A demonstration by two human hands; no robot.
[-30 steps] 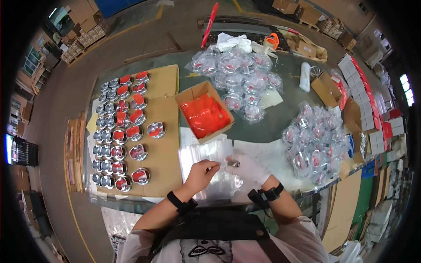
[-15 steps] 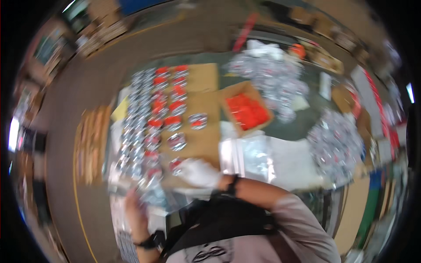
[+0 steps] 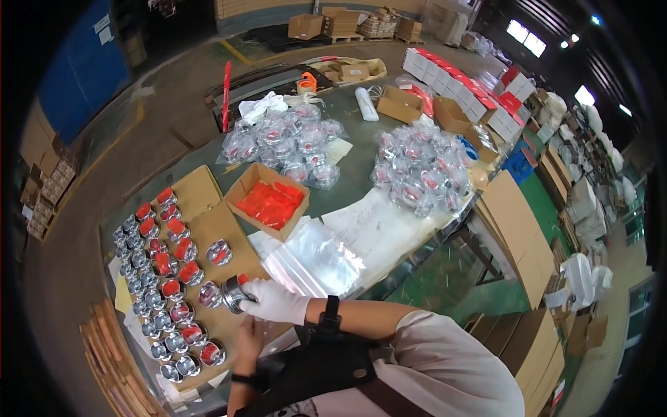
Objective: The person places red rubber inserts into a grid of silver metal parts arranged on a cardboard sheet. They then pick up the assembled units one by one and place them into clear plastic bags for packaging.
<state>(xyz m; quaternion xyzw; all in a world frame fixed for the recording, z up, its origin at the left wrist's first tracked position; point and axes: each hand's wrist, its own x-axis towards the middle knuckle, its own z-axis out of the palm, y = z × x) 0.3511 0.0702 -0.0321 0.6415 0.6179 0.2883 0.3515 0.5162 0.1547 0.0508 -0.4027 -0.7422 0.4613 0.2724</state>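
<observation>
A metal piston [image 3: 234,295] with a bit of red on its top edge is gripped in my white-gloved right hand [image 3: 269,301], tilted above the cardboard sheet. Just below it is my bare left hand [image 3: 249,340], its fingers smeared by motion, so I cannot make out whether they hold anything. Another piston [image 3: 210,295] stands right beside the held one, and a lone piston [image 3: 219,252] stands farther off on the cardboard [image 3: 229,229]. Several rows of pistons [image 3: 161,322] fill the left side, many with red packets [image 3: 190,272] on top.
An open carton [image 3: 241,210] of red packets stands at mid-table, beside clear plastic bags [image 3: 319,257] on white paper. Beyond lie two heaps of bagged pistons, one at the back [image 3: 285,142] and one at the right [image 3: 420,167]. An orange tape dispenser [image 3: 306,83] sits at the far edge.
The view has swung to the right. My right hand, earlier at a piston on the cardboard, now has one lifted. My left hand has come in from the left, close under the right.
</observation>
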